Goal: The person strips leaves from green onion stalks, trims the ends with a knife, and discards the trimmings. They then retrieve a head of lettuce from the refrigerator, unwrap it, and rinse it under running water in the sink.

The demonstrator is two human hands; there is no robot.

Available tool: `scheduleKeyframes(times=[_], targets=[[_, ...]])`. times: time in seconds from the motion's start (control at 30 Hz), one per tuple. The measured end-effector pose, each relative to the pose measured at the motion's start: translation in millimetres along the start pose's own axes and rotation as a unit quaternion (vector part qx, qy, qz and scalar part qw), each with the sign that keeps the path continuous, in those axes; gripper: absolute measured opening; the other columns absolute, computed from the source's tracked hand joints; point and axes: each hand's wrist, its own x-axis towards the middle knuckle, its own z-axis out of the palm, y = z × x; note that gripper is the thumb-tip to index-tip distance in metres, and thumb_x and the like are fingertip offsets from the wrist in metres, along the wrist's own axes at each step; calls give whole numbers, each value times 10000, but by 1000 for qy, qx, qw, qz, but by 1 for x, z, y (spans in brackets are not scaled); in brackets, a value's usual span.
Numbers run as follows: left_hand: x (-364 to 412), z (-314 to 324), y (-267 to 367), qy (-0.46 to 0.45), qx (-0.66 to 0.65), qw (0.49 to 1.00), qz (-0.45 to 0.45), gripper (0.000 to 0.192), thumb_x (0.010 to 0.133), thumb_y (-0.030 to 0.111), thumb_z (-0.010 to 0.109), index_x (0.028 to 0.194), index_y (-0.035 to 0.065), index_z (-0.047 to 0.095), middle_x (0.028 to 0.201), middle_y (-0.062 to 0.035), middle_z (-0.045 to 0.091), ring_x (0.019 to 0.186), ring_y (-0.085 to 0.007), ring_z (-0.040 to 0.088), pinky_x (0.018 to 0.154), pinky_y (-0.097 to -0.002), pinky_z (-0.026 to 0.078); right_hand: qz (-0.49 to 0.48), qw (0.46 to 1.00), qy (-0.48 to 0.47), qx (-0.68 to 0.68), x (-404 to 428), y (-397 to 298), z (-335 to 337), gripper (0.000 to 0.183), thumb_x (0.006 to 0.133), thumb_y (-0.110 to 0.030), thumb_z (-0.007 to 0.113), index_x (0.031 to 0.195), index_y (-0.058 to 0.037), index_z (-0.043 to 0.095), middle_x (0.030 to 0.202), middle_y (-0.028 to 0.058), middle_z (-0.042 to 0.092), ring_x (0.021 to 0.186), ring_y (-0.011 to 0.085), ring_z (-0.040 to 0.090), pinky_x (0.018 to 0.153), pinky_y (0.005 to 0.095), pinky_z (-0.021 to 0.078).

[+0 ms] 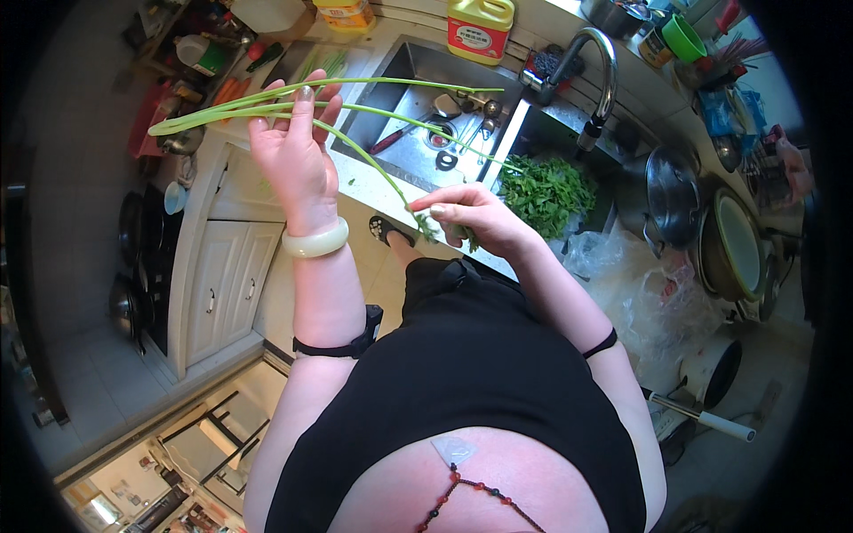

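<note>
My left hand [303,153] is raised over the counter edge and holds a few thin green celery stalks [200,118] near their joined base, which points left. The stalks fan out rightward across the sink. One bends down to my right hand [490,220], whose thumb and fingers are on the leafy tip [426,228] of that stalk. Some green leaf also shows below the right fingers. Just beyond this hand, a heap of loose green leaves [546,193] fills much of the right sink basin. Two other stalk ends reach over the left basin [393,143] and towards the heap.
Ladles [490,116] and a dark-handled utensil [390,140] lie in the left basin. A curved faucet [603,73] arches over the right one. Yellow jug [480,33] stands behind. Crumpled plastic bags [640,286], a metal pot [670,190] and stacked basins [736,246] are at right.
</note>
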Motion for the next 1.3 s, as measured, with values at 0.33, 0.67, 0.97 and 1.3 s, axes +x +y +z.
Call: scheduleKeyframes(times=[0.33,0.67,0.97,1.3], targets=[[4,-21,-3,19,-10,1000,-2,269,991,-36,575,1228,1,452,1179,-256,664,990,-307,712,825,-338,641,-5,993,-106,50,13,26,4,169,933,-145,694,958,12,752,1094,158,716,820,113,639,631,214,471],[7,-34,-9,17,-24,999,-14,279,983,-43,582,1220,2,442,1173,-270,659,988,-319,711,835,-349,644,23,973,-171,152,3,21,0,240,948,-147,660,1083,41,724,981,177,740,621,118,611,515,232,457],[9,-35,-9,14,-28,999,-17,276,984,-44,578,1218,0,438,1176,-272,655,984,-323,711,827,-348,647,6,986,-140,88,0,15,7,278,937,-187,710,1077,53,726,855,137,721,726,164,671,635,254,509],[16,-33,-11,13,-20,1000,-11,277,987,-15,593,1215,18,438,1134,-245,676,952,-331,716,809,-367,642,41,997,-57,-11,-3,-1,13,130,956,-131,693,964,-2,708,812,37,710,715,97,641,657,250,513]])
